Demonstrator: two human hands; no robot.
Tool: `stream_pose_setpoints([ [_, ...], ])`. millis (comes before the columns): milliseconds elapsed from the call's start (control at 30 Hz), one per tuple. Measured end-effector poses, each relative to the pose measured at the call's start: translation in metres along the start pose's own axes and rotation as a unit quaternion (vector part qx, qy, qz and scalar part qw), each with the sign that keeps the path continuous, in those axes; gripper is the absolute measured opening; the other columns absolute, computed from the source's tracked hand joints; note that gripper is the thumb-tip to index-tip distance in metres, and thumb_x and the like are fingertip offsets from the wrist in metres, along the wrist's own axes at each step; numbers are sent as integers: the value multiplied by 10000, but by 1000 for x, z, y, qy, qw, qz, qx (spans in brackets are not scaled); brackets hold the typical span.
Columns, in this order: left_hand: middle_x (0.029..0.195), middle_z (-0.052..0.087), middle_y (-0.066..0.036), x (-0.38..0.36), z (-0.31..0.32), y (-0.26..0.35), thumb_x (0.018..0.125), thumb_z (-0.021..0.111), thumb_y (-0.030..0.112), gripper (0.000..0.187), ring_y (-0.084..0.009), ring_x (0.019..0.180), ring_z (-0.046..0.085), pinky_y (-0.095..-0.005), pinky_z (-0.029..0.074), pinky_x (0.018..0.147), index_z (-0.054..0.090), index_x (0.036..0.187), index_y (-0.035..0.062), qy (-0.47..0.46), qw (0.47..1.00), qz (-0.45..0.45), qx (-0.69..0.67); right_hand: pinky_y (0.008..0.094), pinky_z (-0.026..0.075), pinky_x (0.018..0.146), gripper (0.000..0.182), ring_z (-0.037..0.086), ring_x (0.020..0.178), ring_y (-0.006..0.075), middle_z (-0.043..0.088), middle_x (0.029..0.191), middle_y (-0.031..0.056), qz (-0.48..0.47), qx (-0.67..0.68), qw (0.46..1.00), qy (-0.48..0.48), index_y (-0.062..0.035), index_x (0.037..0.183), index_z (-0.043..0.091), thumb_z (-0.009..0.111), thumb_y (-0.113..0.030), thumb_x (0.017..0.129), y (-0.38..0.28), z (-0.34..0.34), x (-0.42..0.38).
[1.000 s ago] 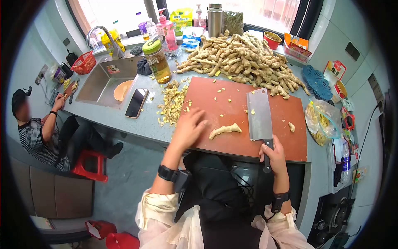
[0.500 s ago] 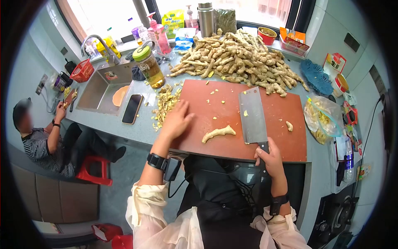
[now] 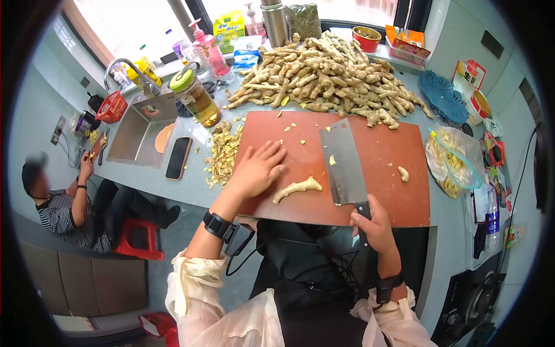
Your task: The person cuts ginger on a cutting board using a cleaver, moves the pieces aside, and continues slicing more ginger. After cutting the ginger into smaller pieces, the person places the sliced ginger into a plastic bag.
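My right hand [image 3: 376, 224] grips the black handle of a cleaver [image 3: 343, 165], whose broad blade lies flat over the reddish-brown cutting board [image 3: 387, 150]. A pale ginger scrap clings to the blade. Fingers stretched out, my left hand [image 3: 259, 169] is over the board's left part and holds nothing. Just right of and below it lies a curved piece of ginger [image 3: 298, 189]. A smaller ginger piece [image 3: 403, 173] rests on the board's right side, and small bits are scattered towards the back. Left of the board are ginger trimmings [image 3: 222, 151] in a loose heap.
A big pile of ginger [image 3: 329, 75] rises behind the board. To the left are a phone [image 3: 178, 158], a lidded jar [image 3: 196, 101] and the sink [image 3: 130, 136]. A plastic bag [image 3: 454, 159] of ginger lies right. Another person [image 3: 69, 208] sits far left, handling something small.
My left hand has moved right, from the trimmings at the board's left edge to over the board, nearer the curved ginger. The view has shifted slightly. My right hand still holds the cleaver.
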State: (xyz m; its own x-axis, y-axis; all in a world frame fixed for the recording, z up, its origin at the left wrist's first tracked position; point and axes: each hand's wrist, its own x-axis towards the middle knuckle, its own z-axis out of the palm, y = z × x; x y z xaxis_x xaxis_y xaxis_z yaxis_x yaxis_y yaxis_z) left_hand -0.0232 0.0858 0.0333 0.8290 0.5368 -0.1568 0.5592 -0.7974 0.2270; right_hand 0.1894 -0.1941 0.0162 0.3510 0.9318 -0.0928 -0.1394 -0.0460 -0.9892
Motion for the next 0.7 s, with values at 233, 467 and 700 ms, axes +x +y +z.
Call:
stream_pose_setpoints([
  [233, 1719, 272, -92, 47, -5, 14, 1102, 376, 458, 637, -267, 1598, 209, -545, 169, 1284, 312, 1644, 129, 29, 996, -4, 84, 267, 512, 615, 351, 607, 675, 102, 631, 850, 54, 11, 12, 1000, -18, 43, 1253, 548, 673, -109, 962, -2, -2, -1],
  [467, 1701, 324, -58, 83, -4, 5, 1098, 404, 427, 615, -242, 1584, 254, -586, 171, 1273, 341, 1630, 125, 25, 993, 34, 109, 274, 525, 625, 359, 612, 692, 108, 629, 867, 53, 32, 1, 999, -14, 36, 1255, 556, 681, -117, 956, -5, -4, -1],
  [700, 1693, 344, -42, 18, -7, -36, 1082, 454, 369, 600, -219, 1569, 293, -600, 163, 1269, 356, 1624, 129, 33, 985, 19, 167, 271, 527, 627, 369, 615, 702, 106, 630, 876, 46, 35, 14, 999, -21, 39, 1258, 558, 689, -110, 948, -4, -6, -1],
])
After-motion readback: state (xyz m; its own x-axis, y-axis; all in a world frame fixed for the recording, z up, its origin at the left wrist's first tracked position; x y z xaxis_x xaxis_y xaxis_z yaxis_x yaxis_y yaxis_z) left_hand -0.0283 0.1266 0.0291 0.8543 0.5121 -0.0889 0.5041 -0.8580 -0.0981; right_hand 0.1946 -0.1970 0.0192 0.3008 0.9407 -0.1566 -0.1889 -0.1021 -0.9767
